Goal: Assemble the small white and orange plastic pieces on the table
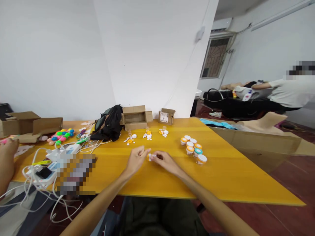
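Observation:
Over the middle of the table, my right hand (166,161) grips a small clear jar (154,156) lying on its side. Its orange-and-white lid (149,157) faces left, toward my other hand. My left hand (136,159) is beside the lid, fingers curled in and thumb stretched toward it. Whether the thumb touches the lid, or anything is inside the curled fingers, I cannot tell. Right of my hands stands a group of clear jars with white, orange and teal lids (198,151). Beyond my hands lie small piles of white and orange plastic parts (148,135).
Cardboard boxes (135,118) and a black backpack (108,126) line the back of the yellow table (221,183). At left are tangled white cables (36,157), power strips, colourful balls (61,135) and another person's hand or limb (6,160). A person sits at far right.

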{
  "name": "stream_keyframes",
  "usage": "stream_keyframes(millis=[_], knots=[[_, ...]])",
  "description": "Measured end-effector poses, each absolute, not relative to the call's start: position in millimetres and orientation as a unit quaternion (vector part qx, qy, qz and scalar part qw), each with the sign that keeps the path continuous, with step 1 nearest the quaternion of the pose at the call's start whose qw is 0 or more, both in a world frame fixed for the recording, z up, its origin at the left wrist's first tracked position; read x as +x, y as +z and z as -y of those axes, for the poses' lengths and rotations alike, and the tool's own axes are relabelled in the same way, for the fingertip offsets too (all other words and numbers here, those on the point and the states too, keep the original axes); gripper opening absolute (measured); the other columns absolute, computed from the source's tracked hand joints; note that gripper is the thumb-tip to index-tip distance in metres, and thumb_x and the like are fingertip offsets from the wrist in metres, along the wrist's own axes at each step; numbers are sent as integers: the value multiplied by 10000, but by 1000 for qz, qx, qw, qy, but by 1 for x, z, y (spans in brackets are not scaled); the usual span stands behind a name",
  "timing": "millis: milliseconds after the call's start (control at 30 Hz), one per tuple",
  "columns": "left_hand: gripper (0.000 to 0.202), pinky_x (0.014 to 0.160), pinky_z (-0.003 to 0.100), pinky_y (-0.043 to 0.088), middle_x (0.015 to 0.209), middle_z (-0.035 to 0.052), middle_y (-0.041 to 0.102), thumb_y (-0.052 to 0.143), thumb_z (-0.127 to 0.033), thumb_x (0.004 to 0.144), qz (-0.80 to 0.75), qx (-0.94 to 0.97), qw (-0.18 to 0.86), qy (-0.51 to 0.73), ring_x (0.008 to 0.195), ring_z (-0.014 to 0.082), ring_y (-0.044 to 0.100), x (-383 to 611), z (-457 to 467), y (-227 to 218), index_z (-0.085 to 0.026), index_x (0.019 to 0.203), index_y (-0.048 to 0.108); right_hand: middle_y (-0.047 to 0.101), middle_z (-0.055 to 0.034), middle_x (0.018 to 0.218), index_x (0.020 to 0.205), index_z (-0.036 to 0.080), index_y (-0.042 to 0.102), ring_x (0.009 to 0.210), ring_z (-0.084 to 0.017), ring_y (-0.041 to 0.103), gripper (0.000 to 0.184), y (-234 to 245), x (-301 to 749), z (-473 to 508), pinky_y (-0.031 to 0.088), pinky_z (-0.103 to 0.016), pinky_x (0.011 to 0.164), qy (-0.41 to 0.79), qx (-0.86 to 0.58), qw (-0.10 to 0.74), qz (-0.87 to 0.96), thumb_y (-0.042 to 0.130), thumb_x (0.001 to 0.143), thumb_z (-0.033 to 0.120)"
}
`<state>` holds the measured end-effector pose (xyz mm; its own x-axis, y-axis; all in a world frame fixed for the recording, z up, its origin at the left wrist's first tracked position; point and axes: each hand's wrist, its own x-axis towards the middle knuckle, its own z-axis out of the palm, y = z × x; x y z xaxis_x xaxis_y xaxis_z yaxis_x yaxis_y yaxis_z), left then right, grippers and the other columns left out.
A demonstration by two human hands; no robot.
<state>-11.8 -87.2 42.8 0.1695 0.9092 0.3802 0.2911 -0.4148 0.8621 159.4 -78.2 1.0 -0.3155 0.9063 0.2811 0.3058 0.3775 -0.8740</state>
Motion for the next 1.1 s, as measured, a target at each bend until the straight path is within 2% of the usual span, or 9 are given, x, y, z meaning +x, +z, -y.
stream_keyframes(millis=[100, 200, 267, 367, 500, 667, 867, 1033, 1100], knots=[[402, 564, 240, 331, 584, -66, 374, 519, -550, 849, -425, 726, 284, 460, 547, 108, 361, -13, 55, 37, -217, 670, 384, 592, 13, 609, 705, 205, 588, 534, -139, 567, 483, 1, 151, 61, 422, -260, 521, 444, -418, 406, 681, 531, 793, 677], [294, 737, 270, 439, 756, -18, 561, 397, -470, 934, -401, 765, 289, 412, 716, 145, 527, -13, 45, 25, -217, 838, 512, 558, 29, 561, 708, 214, 541, 446, -119, 535, 524, 1, 145, 46, 359, -235, 428, 501, -436, 394, 635, 504, 753, 735], [283, 846, 292, 448, 866, 8, 605, 400, -449, 943, -398, 785, 278, 386, 842, 167, 563, -13, 45, 18, -220, 872, 551, 542, 35, 546, 679, 214, 524, 425, -106, 517, 533, 0, 143, 41, 332, -224, 408, 514, -437, 393, 625, 516, 728, 745], [254, 899, 308, 446, 943, 25, 629, 439, -424, 935, -393, 793, 277, 374, 909, 183, 573, -15, 46, 12, -220, 922, 589, 529, 40, 544, 652, 214, 520, 419, -95, 495, 533, -1, 143, 40, 320, -220, 394, 516, -432, 411, 615, 558, 691, 744], [222, 866, 305, 465, 963, 29, 656, 550, -366, 873, -371, 792, 314, 369, 884, 184, 585, -18, 46, 10, -201, 1008, 614, 547, 39, 576, 728, 208, 577, 466, -101, 508, 505, -2, 147, 47, 367, -226, 426, 503, -419, 457, 602, 621, 674, 708], [236, 780, 284, 475, 887, 11, 679, 642, -312, 790, -389, 769, 339, 378, 812, 176, 593, -18, 43, 8, -198, 996, 638, 589, 19, 627, 784, 212, 586, 563, -129, 555, 453, -5, 148, 50, 431, -237, 479, 475, -415, 484, 606, 640, 692, 653], [237, 699, 271, 466, 814, -1, 687, 676, -284, 745, -409, 741, 357, 395, 714, 158, 591, -18, 38, 4, -188, 961, 657, 684, -23, 867, 950, 239, 588, 740, -183, 642, 445, -10, 146, 50, 495, -256, 502, 436, -416, 489, 631, 661, 697, 599], [273, 707, 273, 475, 791, -2, 695, 714, -240, 709, -405, 724, 390, 400, 705, 155, 613, -18, 35, -1, -174, 966, 652, 590, 6, 599, 796, 215, 561, 524, -148, 562, 441, -10, 146, 47, 461, -264, 465, 427, -455, 483, 615, 529, 782, 655], [272, 725, 275, 485, 811, 5, 703, 723, -225, 701, -399, 715, 409, 403, 735, 160, 632, -18, 34, -2, -172, 957, 648, 577, 5, 578, 734, 216, 559, 494, -140, 536, 433, -9, 146, 47, 462, -274, 484, 413, -463, 468, 629, 510, 800, 641]])
